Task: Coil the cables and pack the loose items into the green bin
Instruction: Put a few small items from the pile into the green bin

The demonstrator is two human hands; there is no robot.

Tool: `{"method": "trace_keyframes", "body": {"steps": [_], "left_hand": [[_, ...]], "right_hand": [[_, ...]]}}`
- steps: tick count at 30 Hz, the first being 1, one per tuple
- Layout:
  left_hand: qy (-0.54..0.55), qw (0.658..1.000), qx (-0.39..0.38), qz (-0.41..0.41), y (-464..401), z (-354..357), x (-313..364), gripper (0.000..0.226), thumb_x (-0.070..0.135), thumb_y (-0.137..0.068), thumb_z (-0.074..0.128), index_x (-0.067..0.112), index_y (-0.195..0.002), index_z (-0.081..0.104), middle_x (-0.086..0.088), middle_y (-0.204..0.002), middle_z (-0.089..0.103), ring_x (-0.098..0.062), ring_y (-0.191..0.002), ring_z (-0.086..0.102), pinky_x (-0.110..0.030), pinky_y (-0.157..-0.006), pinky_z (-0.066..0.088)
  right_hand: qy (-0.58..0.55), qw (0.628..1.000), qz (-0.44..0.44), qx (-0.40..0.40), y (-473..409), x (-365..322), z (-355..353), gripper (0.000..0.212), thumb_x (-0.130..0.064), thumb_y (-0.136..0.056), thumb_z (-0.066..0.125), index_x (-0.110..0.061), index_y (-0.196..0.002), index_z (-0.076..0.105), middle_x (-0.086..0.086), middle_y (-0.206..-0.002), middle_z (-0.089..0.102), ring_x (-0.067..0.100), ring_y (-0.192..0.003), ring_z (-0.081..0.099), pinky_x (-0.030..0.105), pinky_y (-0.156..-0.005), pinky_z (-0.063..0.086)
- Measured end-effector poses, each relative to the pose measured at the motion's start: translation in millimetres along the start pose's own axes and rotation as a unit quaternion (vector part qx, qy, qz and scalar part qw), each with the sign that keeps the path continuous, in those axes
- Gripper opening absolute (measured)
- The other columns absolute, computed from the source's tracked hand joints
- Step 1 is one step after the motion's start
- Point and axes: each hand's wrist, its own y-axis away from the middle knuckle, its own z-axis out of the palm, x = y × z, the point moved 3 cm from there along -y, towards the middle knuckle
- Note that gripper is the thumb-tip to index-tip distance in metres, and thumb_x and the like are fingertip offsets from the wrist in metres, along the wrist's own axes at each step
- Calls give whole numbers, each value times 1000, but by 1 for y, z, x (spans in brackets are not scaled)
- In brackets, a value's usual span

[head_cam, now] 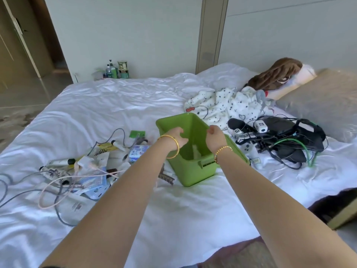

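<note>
The green bin [193, 171] stands on the white bed, its opening tilted toward me. My left hand [176, 135] and my right hand [215, 135] hover over its opening, fingers curled loosely and apart, holding nothing that I can see. A pale object lies at the bin's bottom. To the left lies a heap of loose items [92, 163]: tubes, packets, a blue box and a green card. A grey cable [58, 207] and a pink cable [48, 190] trail uncoiled from it. A brown hair claw [167, 177] lies by the bin's left corner.
Right of the bin sits a tangle of black gear, black wires and a green cable [307, 151]. A spotted blanket [224, 105] and pillows lie behind it. Bottles stand on the floor beyond the bed. The bed's near edge is below my arms.
</note>
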Motion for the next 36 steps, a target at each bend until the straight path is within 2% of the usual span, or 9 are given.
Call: {"method": "trace_keyframes", "body": {"steps": [6,10,12,16,22,25,32,34,36], "left_hand": [[-200,977,73,-14,31,-23,-70,56,38,-89,55,20,-137,36,-11,-133,52,-33,-122,48,-45,-105,37],[-157,985,59,-38,60,-37,-132,54,28,-89,57,17,-138,37,-15,-129,54,-33,-114,54,-37,-91,46],[-159,984,42,-74,71,-44,-165,47,24,-91,53,16,-136,40,-13,-130,54,-31,-115,54,-34,-90,44],[-181,975,24,-123,86,-40,-210,24,19,-93,47,16,-115,57,-10,-122,59,-29,-109,56,-34,-91,46],[-152,980,-54,-121,101,4,-242,50,16,-91,49,27,-139,38,-8,-131,52,-26,-115,53,-31,-93,44],[-218,970,-90,-63,103,25,-242,58,7,-90,45,30,-142,29,-14,-129,47,-32,-118,47,-37,-91,44],[-143,981,-41,-123,98,31,-238,29,22,-97,37,10,-122,47,-19,-120,53,-33,-112,50,-37,-90,42],[-97,985,0,-145,98,26,-240,19,16,-96,38,7,-110,49,-18,-122,53,-32,-118,46,-39,-94,42],[-52,985,34,-164,100,22,-243,19,5,-92,36,8,-108,46,-17,-118,49,-32,-106,51,-35,-84,43]], "right_hand": [[72,976,-204,13,31,-26,56,35,-3,-94,38,-5,-127,50,15,-123,57,28,-115,53,29,-95,41],[144,940,-306,-56,63,-34,116,27,-6,-93,41,-5,-112,59,17,-107,64,32,-98,59,37,-85,47],[154,938,-301,-80,77,-29,139,26,-8,-93,40,-7,-110,60,17,-101,67,34,-91,61,41,-77,50],[178,943,-246,-132,89,-4,174,26,-11,-95,39,-10,-110,59,16,-100,68,34,-93,61,39,-78,50],[292,900,-184,-266,94,41,223,37,-11,-95,39,-14,-131,47,13,-132,51,28,-120,50,35,-102,40],[340,870,-172,-313,97,54,246,37,-9,-94,38,-10,-130,45,17,-129,50,33,-115,52,39,-98,43],[379,877,-147,-256,86,66,260,28,-24,-93,47,-7,-112,59,15,-116,59,30,-108,56,34,-91,43],[382,877,-146,-253,84,67,261,28,-26,-94,45,-8,-110,60,14,-114,62,29,-106,58,32,-88,44],[376,882,-138,-249,83,68,259,29,-24,-96,42,-7,-110,60,14,-113,63,29,-106,59,32,-86,46]]}}
